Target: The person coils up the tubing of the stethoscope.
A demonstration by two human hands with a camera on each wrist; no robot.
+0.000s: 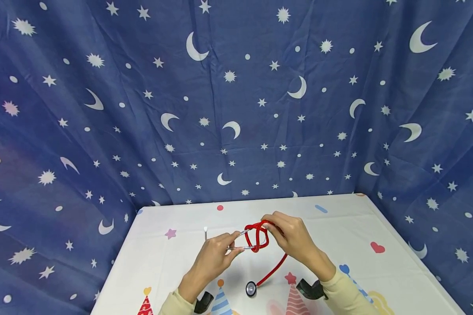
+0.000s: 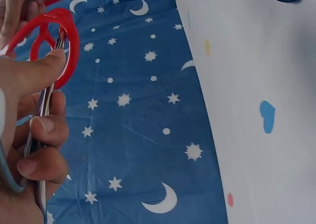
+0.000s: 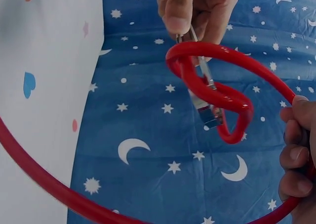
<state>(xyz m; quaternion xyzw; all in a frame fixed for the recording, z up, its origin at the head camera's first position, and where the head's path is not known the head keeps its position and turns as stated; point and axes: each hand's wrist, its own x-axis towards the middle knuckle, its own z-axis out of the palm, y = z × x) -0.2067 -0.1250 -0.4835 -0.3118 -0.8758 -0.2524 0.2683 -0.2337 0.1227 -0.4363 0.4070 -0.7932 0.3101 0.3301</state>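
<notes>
A stethoscope with red tubing point(image 1: 273, 270) is held up between both hands over the table. My left hand point(image 1: 217, 256) grips its metal ear tubes point(image 2: 47, 98), thumb on one side and curled fingers on the other. One white ear tip point(image 1: 206, 229) sticks up behind that hand. At the right, my right hand point(image 1: 293, 238) pinches the red tubing, which is looped and crossed over itself around the ends of the ear tubes. In the right wrist view the looped tubing point(image 3: 217, 93) shows close up. From the right hand, the tubing runs down to the round chest piece point(image 1: 251, 288).
A white table cover point(image 1: 173, 267) printed with party hats, hearts and stars lies under the hands. Behind and at both sides hangs a blue curtain point(image 1: 236, 109) with moons and stars. Black wrist straps point(image 1: 311, 289) show at the sleeves.
</notes>
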